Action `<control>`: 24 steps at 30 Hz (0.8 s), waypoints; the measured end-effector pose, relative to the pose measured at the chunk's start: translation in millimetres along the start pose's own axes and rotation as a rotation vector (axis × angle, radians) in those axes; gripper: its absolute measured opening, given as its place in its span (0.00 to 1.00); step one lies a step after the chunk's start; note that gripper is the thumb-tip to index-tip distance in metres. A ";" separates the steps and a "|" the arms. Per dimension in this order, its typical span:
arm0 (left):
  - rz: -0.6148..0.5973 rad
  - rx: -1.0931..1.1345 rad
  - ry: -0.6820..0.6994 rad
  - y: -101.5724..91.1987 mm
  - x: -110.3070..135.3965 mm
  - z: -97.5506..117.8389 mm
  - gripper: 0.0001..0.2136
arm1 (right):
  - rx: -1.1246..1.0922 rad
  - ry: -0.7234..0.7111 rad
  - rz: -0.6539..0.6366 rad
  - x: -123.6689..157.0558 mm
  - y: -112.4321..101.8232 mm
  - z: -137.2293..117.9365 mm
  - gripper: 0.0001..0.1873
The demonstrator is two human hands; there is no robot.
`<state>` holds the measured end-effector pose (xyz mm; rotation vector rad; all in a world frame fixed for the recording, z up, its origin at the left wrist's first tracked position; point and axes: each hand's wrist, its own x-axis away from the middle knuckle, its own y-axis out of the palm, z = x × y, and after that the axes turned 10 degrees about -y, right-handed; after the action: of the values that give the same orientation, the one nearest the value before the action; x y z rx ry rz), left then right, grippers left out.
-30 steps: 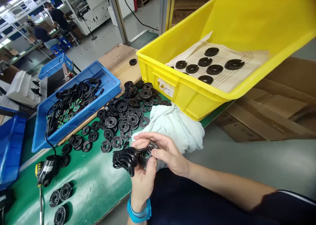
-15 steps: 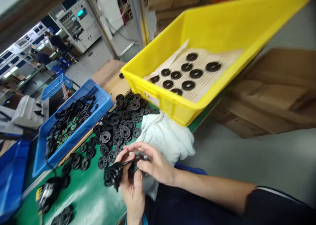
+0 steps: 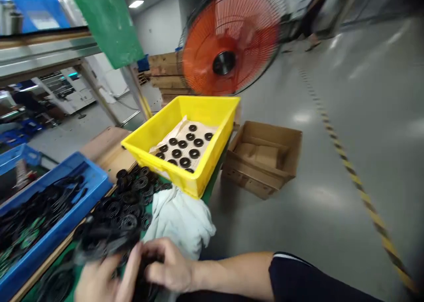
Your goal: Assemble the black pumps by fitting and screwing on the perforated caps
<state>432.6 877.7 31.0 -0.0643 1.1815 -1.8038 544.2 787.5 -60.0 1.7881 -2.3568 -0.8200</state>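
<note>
The right hand (image 3: 168, 266) and left hand (image 3: 102, 284) are working low in the view at a black cable bundle (image 3: 106, 242), which is moving above the green worktop (image 3: 208, 195) and blurring with that motion. The right hand is curling its fingers around the dark mass, while the left hand is closing in from beside it; the blur prevents telling whether either grip is holding the bundle. Slotted black discs (image 3: 130, 200) are lying heaped just beyond, beside a crumpled white cloth (image 3: 179, 220). A yellow plastic crate (image 3: 205, 112) is standing behind them, with a blue tray (image 3: 66, 196) to its left, a cardboard box (image 3: 261, 160) to its right and an orange fan (image 3: 228, 41) beyond.
</note>
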 end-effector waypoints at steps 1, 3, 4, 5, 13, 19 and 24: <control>-0.022 -0.032 -0.021 -2.0 -0.4 8.6 0.10 | 0.001 -0.041 0.002 2.3 2.2 -6.1 0.11; -0.180 0.015 -0.064 -5.2 -0.2 18.8 0.14 | -0.033 -0.045 -0.046 4.9 3.6 -16.3 0.12; -0.238 0.066 -0.092 -7.6 -0.1 19.1 0.14 | -0.036 -0.043 -0.056 4.6 2.4 -18.8 0.13; -0.226 0.115 -0.139 -11.4 0.6 16.3 0.14 | -0.043 -0.027 -0.071 3.3 0.2 -19.5 0.14; 0.354 -0.098 -0.570 -89.1 59.9 -79.7 0.16 | -0.001 0.080 -0.069 8.7 -10.4 -10.6 0.19; 0.569 -0.637 -1.043 -164.0 127.8 -169.7 0.14 | 0.107 0.150 0.072 14.2 -11.5 -1.4 0.18; 0.446 -0.769 -1.343 -205.4 163.4 -210.8 0.17 | 0.109 0.129 0.019 14.4 -19.5 12.4 0.15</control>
<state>100.2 922.4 1.7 -1.1507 0.6743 -0.5108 552.1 775.4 -83.1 1.7962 -2.3733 -0.5663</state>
